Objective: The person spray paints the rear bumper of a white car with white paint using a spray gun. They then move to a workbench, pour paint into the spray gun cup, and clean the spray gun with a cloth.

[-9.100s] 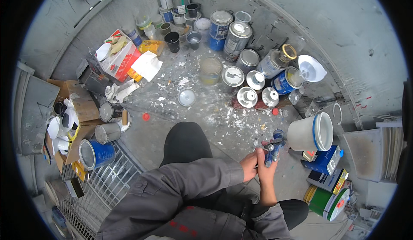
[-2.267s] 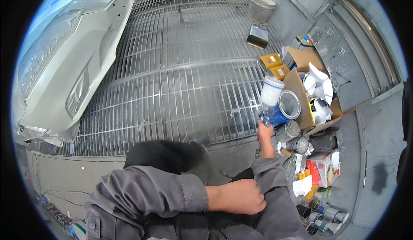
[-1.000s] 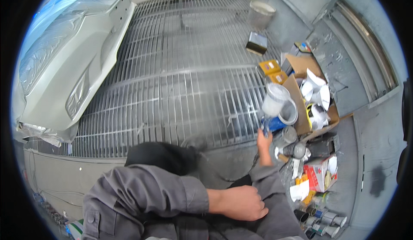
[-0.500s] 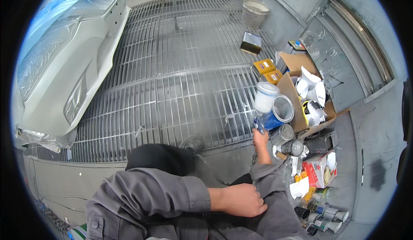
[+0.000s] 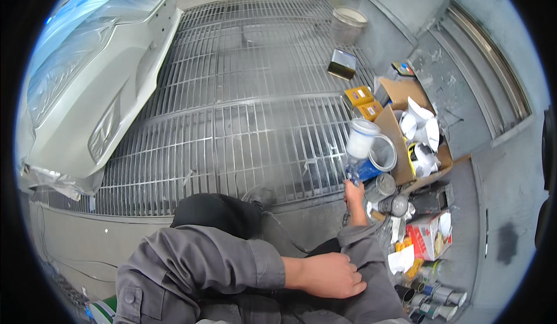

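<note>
A spray gun with a white translucent cup is in my right hand, its fingers wrapped round the handle. A hose hangs below that hand. The cup stands upright in front of a blue open-topped can; whether they touch, I cannot tell. My left hand lies across my lap against my right sleeve, back upward, with curled fingers. Its fingertips are hidden from above. On the far left is a pale painted car body panel, partly covered with clear plastic film.
Metal floor grating spreads ahead. Along the right stand a cardboard box of white paper cones, yellow boxes, a metal tin, a bucket, grimy cans, a red-and-white box and several spray-gun cups.
The whole view has shifted slightly, with the floor items a little lower in it. My right hand still holds the spray gun by the blue can; my left hand has barely moved.
</note>
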The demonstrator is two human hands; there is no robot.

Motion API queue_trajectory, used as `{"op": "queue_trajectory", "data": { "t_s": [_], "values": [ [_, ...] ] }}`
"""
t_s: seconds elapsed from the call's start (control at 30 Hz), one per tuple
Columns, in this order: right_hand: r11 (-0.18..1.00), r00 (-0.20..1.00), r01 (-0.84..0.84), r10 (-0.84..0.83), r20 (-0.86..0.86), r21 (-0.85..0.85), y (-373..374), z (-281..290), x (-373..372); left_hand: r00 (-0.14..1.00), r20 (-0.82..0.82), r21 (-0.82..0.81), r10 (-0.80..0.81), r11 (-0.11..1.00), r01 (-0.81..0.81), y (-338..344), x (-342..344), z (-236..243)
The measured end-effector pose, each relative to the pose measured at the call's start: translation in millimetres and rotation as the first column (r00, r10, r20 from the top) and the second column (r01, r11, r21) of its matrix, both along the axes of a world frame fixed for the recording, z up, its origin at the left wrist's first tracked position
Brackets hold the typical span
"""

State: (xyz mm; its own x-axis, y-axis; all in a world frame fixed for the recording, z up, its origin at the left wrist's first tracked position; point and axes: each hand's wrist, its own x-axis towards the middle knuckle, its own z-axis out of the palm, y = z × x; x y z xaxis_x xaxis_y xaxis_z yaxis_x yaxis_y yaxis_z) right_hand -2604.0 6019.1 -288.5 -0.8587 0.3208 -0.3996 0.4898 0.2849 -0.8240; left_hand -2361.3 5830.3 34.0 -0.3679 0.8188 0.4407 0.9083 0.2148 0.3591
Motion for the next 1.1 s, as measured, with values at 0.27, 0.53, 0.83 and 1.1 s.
{"op": "queue_trajectory", "data": {
  "t_s": [0.27,0.53,0.83,1.1],
  "values": [
    [0.998,0.999,-0.012,0.010,0.036,0.060,-13.6,21.7,5.6,0.999,-0.050,-0.033,-0.007,0.999,0.006,-0.9,-6.1,2.2],
    [0.999,0.972,-0.052,0.053,-0.231,0.007,0.9,-35.1,-7.9,1.000,-0.019,-0.039,-0.012,0.999,0.011,0.6,-10.4,-1.8],
    [0.988,0.998,-0.045,0.051,-0.033,0.148,-11.5,-1.0,-7.8,0.999,-0.043,0.138,0.016,0.990,-0.010,-4.7,-9.5,4.5],
    [0.981,1.000,-0.016,0.021,-0.024,0.192,-12.6,-4.2,-7.3,0.999,-0.040,0.010,0.011,1.000,-0.011,-4.9,-6.4,3.8]
  ]
}}
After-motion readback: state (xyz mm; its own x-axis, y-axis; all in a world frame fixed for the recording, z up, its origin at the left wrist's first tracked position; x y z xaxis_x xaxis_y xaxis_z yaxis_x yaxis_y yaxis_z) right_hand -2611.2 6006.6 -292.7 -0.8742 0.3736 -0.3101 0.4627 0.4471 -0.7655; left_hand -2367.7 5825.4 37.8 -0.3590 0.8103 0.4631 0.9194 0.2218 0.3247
